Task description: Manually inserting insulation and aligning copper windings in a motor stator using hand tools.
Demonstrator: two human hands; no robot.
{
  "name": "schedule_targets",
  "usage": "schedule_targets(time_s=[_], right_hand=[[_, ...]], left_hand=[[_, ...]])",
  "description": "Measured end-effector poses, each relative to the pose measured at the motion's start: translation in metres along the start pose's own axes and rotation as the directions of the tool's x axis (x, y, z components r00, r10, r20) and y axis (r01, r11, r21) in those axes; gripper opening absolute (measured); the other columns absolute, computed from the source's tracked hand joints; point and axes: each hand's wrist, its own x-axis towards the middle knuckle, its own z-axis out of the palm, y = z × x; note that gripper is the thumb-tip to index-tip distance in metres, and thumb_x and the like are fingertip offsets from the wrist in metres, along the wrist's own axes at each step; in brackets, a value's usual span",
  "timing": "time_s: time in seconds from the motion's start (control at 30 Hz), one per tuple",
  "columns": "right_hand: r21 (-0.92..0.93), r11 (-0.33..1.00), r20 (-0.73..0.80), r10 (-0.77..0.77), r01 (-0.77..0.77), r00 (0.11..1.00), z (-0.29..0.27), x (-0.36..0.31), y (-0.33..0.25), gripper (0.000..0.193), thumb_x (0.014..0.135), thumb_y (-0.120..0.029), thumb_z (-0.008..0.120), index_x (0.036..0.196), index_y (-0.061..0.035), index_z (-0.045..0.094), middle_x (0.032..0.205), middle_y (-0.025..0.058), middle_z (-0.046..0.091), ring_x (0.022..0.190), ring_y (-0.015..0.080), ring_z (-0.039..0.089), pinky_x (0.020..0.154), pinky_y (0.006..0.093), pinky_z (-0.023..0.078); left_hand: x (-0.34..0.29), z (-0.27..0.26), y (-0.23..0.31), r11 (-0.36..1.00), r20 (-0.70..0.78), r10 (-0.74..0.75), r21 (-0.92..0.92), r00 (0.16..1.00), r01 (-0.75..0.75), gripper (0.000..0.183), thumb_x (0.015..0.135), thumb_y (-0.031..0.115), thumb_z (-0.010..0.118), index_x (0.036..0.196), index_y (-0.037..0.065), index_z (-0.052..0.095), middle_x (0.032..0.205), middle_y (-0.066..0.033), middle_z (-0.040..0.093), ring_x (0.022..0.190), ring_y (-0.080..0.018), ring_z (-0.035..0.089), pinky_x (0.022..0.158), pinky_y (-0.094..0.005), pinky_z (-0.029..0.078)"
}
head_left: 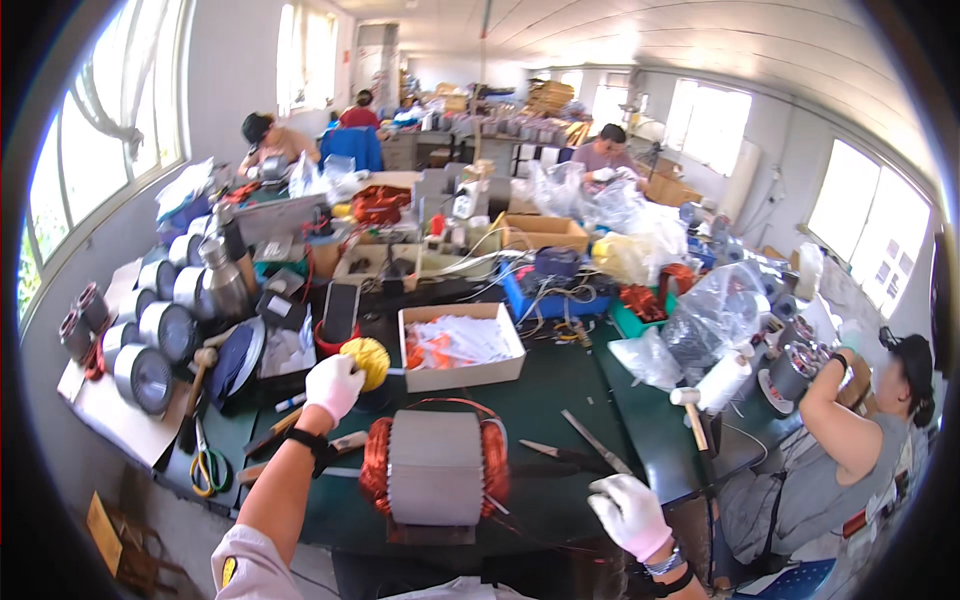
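A motor stator (433, 465) with a grey laminated core and copper-coloured windings at both ends lies on the dark green table before me. My left hand (333, 388), in a white glove, is beyond its left end. Its fingers are bent against the side of a yellow ribbed round spool (366, 363); the fingertips are partly hidden. My right hand (630, 515), also gloved in white, hovers empty near the front table edge, its fingers apart. Just beyond it lie scissors-like tools with long metal blades (595, 440). A loose copper wire arcs over the stator.
A white box (462, 347) of paper slips stands behind the stator. At left are grey cylindrical parts (168, 331), a mallet (197, 380) and green-handled scissors (208, 470). A white-headed mallet (690, 405) lies at right. A co-worker (860, 430) sits on the right; others work farther back.
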Motion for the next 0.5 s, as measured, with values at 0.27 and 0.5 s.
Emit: schedule_targets(time_s=[0.27,0.5], right_hand=[[0.015,1.0,0.007,-0.001,0.001,1.0,0.004,-0.008,0.006,0.017,0.094,-0.024,0.071,0.096,-0.007,0.075,0.094,0.0095,0.074,0.088,0.0311,0.071,0.074,0.0392,0.058],[0.027,1.0,0.029,0.006,-0.007,1.0,0.008,-0.008,0.0,0.021,0.096,-0.028,0.07,0.098,-0.007,0.076,0.096,0.0096,0.075,0.088,0.0312,0.072,0.074,0.0383,0.059]], left_hand=[[0.003,-0.014,0.016,0.999,0.071,-0.036,0.017,0.997,0.035,0.025,0.088,0.028,0.074,0.094,0.004,0.073,0.097,-0.0186,0.074,0.093,-0.039,0.071,0.084,-0.0473,0.056],[0.004,-0.01,0.011,0.999,0.068,-0.004,-0.035,0.998,0.006,0.02,0.087,0.024,0.072,0.091,0.004,0.074,0.094,-0.019,0.074,0.093,-0.0392,0.071,0.084,-0.0464,0.057]])
